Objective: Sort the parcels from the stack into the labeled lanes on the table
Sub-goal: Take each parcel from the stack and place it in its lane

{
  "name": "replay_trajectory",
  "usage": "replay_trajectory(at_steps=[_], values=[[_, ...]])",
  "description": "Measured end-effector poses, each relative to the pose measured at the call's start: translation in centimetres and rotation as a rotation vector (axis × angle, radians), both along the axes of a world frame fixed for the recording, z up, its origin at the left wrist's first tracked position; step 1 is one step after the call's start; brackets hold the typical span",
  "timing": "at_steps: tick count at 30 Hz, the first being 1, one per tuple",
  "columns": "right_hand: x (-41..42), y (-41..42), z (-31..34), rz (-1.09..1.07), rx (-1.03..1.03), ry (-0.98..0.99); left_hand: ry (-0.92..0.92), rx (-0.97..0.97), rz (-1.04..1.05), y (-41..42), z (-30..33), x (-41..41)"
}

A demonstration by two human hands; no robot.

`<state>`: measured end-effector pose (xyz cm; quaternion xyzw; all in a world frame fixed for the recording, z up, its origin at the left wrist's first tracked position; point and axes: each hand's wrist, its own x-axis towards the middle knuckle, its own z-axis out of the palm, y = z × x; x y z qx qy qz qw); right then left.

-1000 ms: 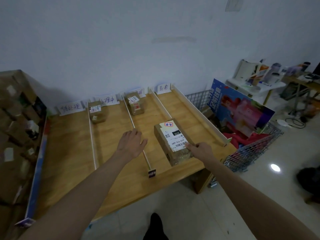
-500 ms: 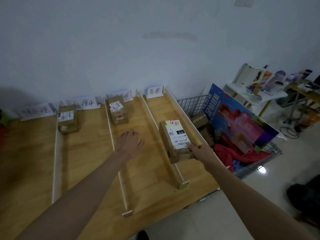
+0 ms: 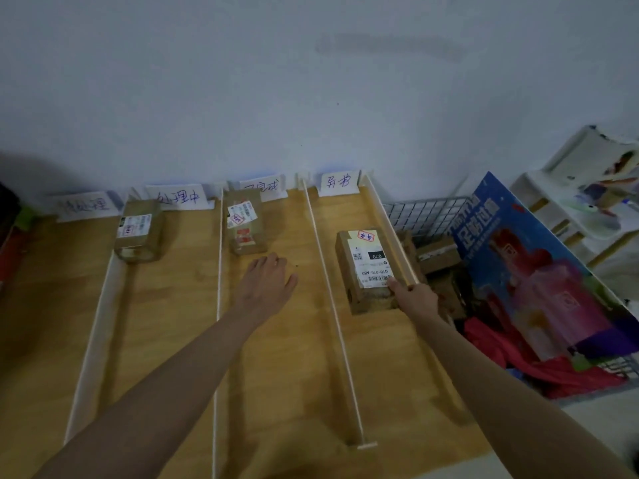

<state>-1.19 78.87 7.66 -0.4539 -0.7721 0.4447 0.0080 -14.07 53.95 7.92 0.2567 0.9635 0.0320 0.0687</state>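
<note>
A brown cardboard parcel with a white shipping label and a red-marked sticker lies in the rightmost lane of the wooden table. That lane's paper sign stands at the far end. My right hand grips the parcel's near right corner, thumb on the label. My left hand hovers open and flat over the third lane, holding nothing. One parcel sits far back in the second lane, and another parcel sits far back in the third lane.
Thin white dividers split the table into lanes, each with a handwritten sign at the wall. A wire basket with boxes, red cloth and a blue poster stands right of the table. White shelving is further right.
My right hand has carried the labelled parcel farther up the rightmost lane. The view has swung right and closer to the table. My left hand stays over the third lane.
</note>
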Motion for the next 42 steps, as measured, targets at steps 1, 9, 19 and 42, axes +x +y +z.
replay_trajectory(at_steps=[1,9,19,42], values=[[-1.3,0.9,-0.3,0.005,-0.002,-0.004,-0.002,-0.001,0.021,0.8,-0.1,-0.7],[-12.3,6.9,-4.6,0.074,-0.094,-0.005,-0.010,0.003,0.131,6.1,-3.2,-7.0],[-24.5,8.7,-12.0,0.107,-0.179,-0.025,-0.014,-0.044,0.204,8.5,-7.4,-12.8],[-23.1,5.4,-6.9,0.534,0.283,0.060,0.044,-0.020,0.281,4.0,-5.1,-9.1]])
